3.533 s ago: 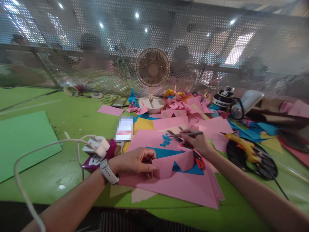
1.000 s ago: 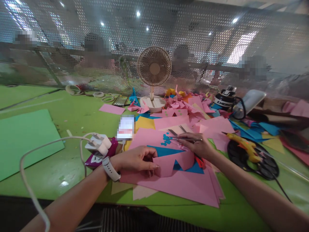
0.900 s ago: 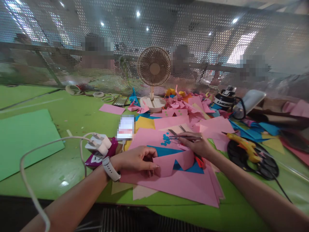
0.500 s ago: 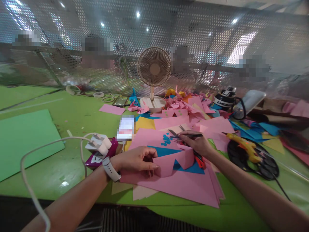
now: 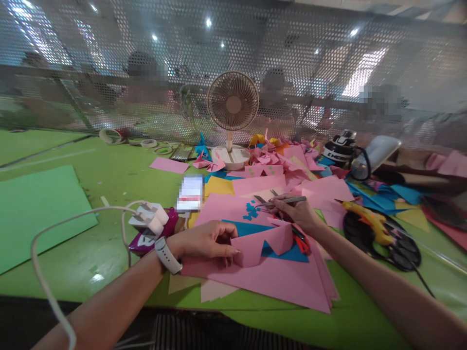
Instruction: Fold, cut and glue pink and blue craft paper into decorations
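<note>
My left hand (image 5: 207, 240), a white band on its wrist, pinches the left end of a folded pink paper strip (image 5: 250, 252) with a notch cut in its edge. Behind and beneath the strip lies a blue sheet (image 5: 288, 253) on a stack of pink paper (image 5: 292, 287). In my right hand (image 5: 297, 211) is a pair of tweezers (image 5: 292, 200), with its thin tips at a cluster of small blue paper pieces (image 5: 251, 211). Scissors with red handles (image 5: 301, 239) lie under that hand, partly hidden by it and the strip.
A phone (image 5: 189, 193) and white plug adapters (image 5: 151, 218) with a looping cable stand on the left. A fan (image 5: 232, 102) rises at the back beside heaped pink paper (image 5: 268, 156). To the right are a yellow glue gun (image 5: 372, 223) on a black tray (image 5: 404, 245) and a bottle (image 5: 341, 147).
My right hand has tilted the tweezers slightly, and their tips are now lower by the blue pieces. My left hand and the pink strip have stayed in place.
</note>
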`<state>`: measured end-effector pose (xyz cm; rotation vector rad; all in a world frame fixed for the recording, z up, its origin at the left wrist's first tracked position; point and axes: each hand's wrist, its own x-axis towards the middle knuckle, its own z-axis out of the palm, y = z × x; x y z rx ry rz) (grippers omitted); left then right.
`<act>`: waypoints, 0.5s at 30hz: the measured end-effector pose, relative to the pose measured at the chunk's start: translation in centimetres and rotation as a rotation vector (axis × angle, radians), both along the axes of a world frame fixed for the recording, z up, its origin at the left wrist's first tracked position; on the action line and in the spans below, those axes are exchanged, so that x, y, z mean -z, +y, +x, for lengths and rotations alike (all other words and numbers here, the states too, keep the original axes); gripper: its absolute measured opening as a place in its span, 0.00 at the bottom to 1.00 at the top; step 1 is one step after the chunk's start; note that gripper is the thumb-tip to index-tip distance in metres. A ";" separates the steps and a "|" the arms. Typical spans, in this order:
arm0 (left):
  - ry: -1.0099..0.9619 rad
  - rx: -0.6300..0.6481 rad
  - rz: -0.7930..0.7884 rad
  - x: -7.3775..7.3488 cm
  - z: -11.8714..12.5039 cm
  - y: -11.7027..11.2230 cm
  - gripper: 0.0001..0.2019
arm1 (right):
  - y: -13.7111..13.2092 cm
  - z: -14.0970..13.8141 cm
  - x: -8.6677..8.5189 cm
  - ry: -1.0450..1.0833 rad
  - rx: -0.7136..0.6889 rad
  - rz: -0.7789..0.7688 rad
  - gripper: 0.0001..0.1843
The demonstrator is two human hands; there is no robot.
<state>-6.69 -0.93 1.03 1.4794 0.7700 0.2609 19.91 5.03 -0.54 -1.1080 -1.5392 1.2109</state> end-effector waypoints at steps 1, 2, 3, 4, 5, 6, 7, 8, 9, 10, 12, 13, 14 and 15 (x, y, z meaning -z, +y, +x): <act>0.002 -0.004 0.001 0.0 0.0 0.0 0.14 | 0.0 0.0 -0.1 0.021 0.013 -0.038 0.17; 0.000 -0.006 0.002 0.0 0.0 0.0 0.15 | 0.1 -0.1 -0.2 0.039 0.025 -0.069 0.17; -0.004 -0.006 0.002 0.0 0.0 0.0 0.15 | 0.2 -0.1 -0.2 0.051 0.033 -0.094 0.18; -0.005 -0.004 0.002 -0.1 0.0 0.1 0.15 | 0.3 -0.1 -0.2 0.058 0.037 -0.110 0.18; -0.005 -0.001 0.004 -0.1 0.0 0.1 0.14 | 0.4 -0.1 -0.2 0.065 0.035 -0.116 0.18; -0.003 0.003 0.008 -0.1 0.0 0.1 0.14 | 0.5 -0.1 -0.1 0.073 0.033 -0.115 0.18; 0.002 0.006 0.015 -0.1 0.0 0.1 0.14 | 0.6 -0.1 -0.1 0.081 0.030 -0.113 0.18; 0.008 0.007 0.024 -0.1 0.0 0.1 0.14 | 0.7 -0.1 0.0 0.089 0.029 -0.111 0.18; 0.014 0.006 0.034 -0.1 0.0 0.1 0.14 | 0.7 -0.1 0.0 0.093 0.028 -0.112 0.19; 0.019 0.004 0.041 -0.1 0.0 0.1 0.14 | 0.7 -0.2 -0.1 0.094 0.029 -0.117 0.19; 0.029 0.003 0.051 -0.1 0.0 0.0 0.13 | 0.6 -0.4 -0.3 0.084 0.029 -0.128 0.19; 0.035 0.004 0.054 -0.1 0.0 0.0 0.13 | 0.6 -0.5 -0.4 0.079 0.029 -0.131 0.19; 0.040 0.007 0.056 -0.1 0.0 0.0 0.13 | 0.5 -0.6 -0.5 0.076 0.031 -0.133 0.19; 0.045 0.009 0.058 -0.1 0.0 0.0 0.13 | 0.4 -0.6 -0.7 0.072 0.034 -0.132 0.19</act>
